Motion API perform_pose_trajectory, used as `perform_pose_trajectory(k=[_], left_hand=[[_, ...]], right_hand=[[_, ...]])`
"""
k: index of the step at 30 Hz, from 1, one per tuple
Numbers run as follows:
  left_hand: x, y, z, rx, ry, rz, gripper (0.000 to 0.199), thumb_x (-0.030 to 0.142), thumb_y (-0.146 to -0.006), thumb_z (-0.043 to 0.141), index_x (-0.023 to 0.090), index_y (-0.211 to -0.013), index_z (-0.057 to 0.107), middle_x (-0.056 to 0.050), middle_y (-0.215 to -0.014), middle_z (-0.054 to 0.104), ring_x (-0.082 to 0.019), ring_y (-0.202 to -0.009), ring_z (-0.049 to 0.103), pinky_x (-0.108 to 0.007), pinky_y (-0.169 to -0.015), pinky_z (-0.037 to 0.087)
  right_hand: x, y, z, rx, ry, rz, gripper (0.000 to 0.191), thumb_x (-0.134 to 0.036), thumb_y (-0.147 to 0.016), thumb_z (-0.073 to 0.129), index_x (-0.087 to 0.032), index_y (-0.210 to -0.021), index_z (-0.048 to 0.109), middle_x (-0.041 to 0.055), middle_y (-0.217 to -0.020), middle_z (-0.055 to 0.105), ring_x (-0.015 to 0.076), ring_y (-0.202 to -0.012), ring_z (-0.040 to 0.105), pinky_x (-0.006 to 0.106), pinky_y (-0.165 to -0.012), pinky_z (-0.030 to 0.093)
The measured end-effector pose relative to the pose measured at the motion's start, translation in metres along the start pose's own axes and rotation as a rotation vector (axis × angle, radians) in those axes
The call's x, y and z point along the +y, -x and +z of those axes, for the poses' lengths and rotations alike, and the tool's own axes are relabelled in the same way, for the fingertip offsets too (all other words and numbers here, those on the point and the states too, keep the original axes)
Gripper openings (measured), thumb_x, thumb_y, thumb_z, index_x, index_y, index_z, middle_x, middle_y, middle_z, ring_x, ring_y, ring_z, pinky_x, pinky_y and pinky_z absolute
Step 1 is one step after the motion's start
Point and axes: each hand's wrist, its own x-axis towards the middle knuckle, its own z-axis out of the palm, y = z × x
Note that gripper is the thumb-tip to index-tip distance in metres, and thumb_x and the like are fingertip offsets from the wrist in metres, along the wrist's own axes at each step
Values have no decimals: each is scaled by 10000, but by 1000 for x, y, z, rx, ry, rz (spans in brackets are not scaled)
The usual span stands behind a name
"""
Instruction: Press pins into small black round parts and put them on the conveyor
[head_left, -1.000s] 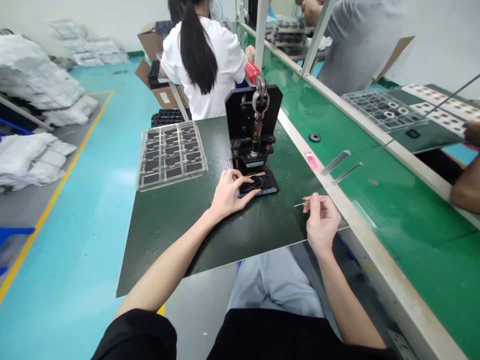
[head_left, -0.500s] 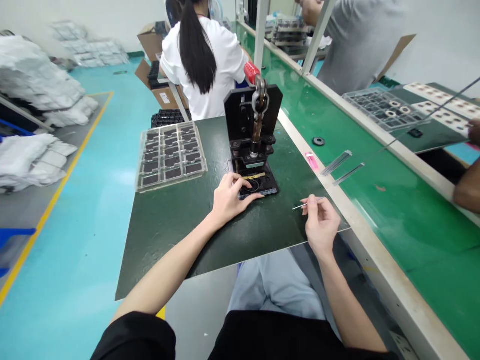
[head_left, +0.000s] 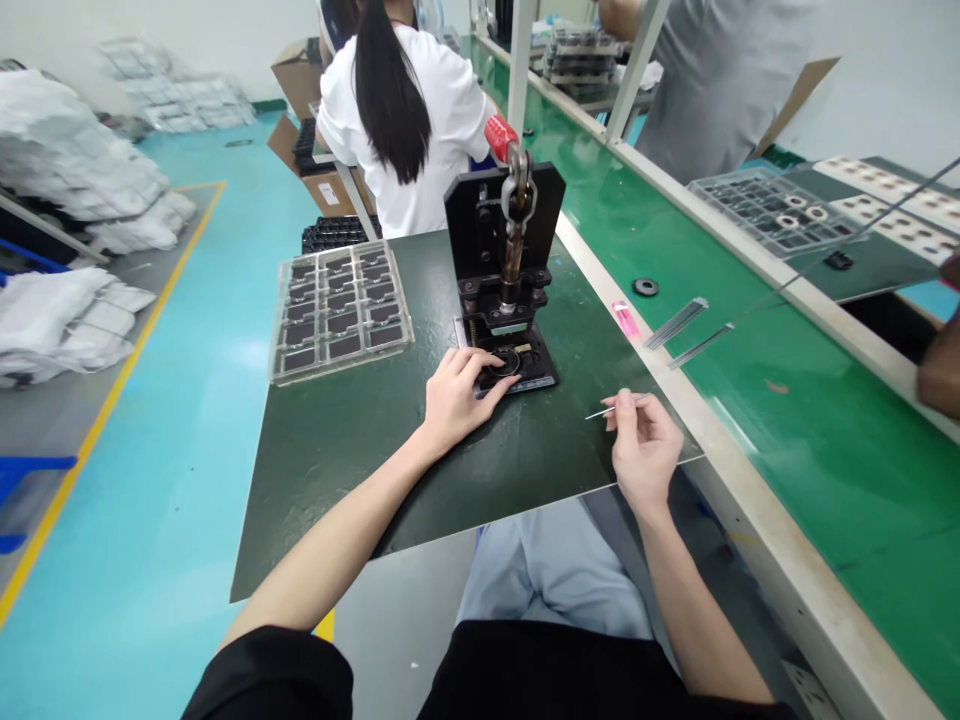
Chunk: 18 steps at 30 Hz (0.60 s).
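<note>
On the base of a black hand press (head_left: 504,230), the fingertips of my left hand (head_left: 459,392) are closed around a round black part (head_left: 505,362). My thumb and index finger touch its near and left edges, and part of it is hidden under the fingers. A short pale yellowish piece (head_left: 524,348) shows just behind it. My right hand (head_left: 646,448) is closed in a pinch over the right side of the dark green mat (head_left: 337,450). Between its fingertips is a thin metal rod (head_left: 598,413), its tip pointing left toward the press.
A clear tray (head_left: 410,330) of black parts lies left of the press. On the green conveyor (head_left: 787,400) are a black ring (head_left: 646,287), a bundle of thin metal strips (head_left: 677,323) and a pink item (head_left: 624,318). A co-worker in white (head_left: 405,120) sits ahead.
My left thumb has moved up and inward, closer to the index finger, at the round part. Less of the yellowish strip shows. My right hand stays nearly still with the rod.
</note>
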Motion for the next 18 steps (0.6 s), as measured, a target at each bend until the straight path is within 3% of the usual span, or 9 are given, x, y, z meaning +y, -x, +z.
perform_pose_trajectory(k=[6,11,15,18], left_hand=[[-3,0,1,33,57,-8,321,484,-895,779,202,-1006,673,-52,-961,717,-210,-913,667,-328,-797,544],[-3,0,2,45,95,47,265,426,-913,770,204,-1020,673,-48,-936,726,-204,-893,672,-324,-774,550],[0,0,1,-20,207,132,203,371,-937,742,211,-1033,661,-23,-886,742,-171,-785,669,-308,-719,547],[4,1,1,19,182,127,33,248,-973,641,217,-964,642,-17,-873,739,-164,-770,661,-313,-728,542]], right_hand=[[1,1,0,-7,14,2,446,-553,-977,633,-188,-725,586,30,-742,670,120,-627,595,256,-621,506],[-1,0,0,95,10,-52,410,-516,-1009,595,-184,-768,607,28,-769,678,130,-647,606,271,-632,508],[-17,-16,3,37,48,-204,375,-451,-1064,509,-184,-861,676,47,-835,702,172,-795,685,321,-752,558],[-39,-46,12,43,43,-375,344,-423,-1096,436,-197,-1025,685,61,-911,716,201,-892,718,381,-850,575]])
